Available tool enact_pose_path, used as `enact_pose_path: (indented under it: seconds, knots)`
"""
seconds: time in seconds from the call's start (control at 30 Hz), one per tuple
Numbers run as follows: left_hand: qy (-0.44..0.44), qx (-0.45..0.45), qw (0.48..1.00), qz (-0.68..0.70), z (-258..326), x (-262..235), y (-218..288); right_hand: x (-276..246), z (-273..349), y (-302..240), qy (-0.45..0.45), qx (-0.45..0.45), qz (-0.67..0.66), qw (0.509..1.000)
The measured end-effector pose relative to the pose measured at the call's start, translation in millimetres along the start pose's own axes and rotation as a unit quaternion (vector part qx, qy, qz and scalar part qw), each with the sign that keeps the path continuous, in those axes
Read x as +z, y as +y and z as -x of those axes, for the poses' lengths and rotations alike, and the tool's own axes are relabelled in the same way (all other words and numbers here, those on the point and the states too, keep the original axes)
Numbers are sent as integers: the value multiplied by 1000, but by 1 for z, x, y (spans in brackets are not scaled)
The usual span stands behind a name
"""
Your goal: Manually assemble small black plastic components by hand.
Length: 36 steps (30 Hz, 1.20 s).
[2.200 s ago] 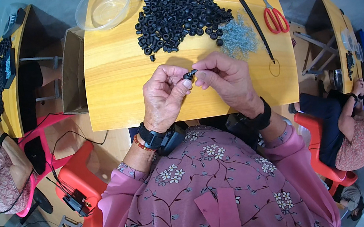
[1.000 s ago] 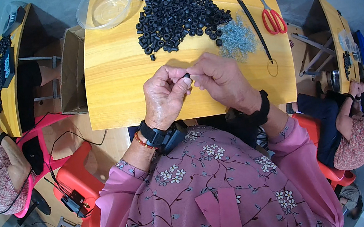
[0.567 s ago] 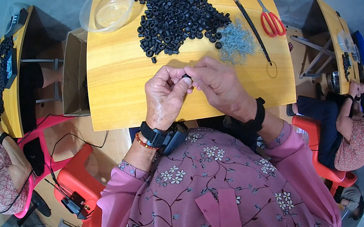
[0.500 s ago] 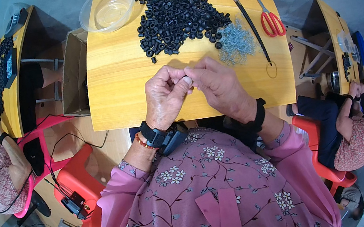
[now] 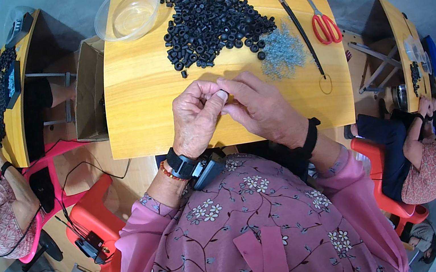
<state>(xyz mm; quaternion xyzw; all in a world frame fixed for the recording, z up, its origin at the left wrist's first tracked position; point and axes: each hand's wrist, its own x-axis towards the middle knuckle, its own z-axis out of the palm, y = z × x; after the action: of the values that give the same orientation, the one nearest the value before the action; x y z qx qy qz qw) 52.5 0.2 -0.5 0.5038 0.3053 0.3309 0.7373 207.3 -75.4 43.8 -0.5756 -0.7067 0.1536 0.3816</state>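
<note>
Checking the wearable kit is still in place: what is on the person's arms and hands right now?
Both hands are bare, no gloves. The left hand has a black strap at the wrist carrying a black box-shaped device, plus a bracelet of reddish beads. The right hand has a plain black band at its wrist. Pink sleeves with a floral print cover both forearms.

Your sleeves [image 5: 319, 188] are pink with a white flower print. Beyond your left hand [image 5: 197, 117] lies a heap of black rings [image 5: 214, 24] on the yellow wooden table [image 5: 137, 103]; beyond your right hand [image 5: 262, 108], a grey-blue pile [image 5: 282, 56] and red-handled scissors [image 5: 323, 26].
</note>
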Motion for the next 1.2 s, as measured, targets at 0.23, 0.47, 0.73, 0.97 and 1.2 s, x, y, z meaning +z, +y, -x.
enact_pose_path:
  seconds: [0.23, 0.47, 0.73, 0.97, 1.2]
  knots:
    - [-3, -42, 998, 43, -2, -2, 4, 2, -8, 5, -10, 16, 2, 1000]
    - [-34, -41, 999, -5, -4, -6, 4, 2, -7, 8, -3, 8, 28, 1000]
    - [-49, -50, 998, 4, -4, -1, 15, -6, -8, 8, 7, 9, 37, 999]
    - [-60, -38, 997, 0, -3, -4, 9, -4, -8, 6, -10, -23, 65, 998]
    - [-68, -55, 995, -52, -4, -4, 8, -5, -7, 17, -78, -45, 51, 995]
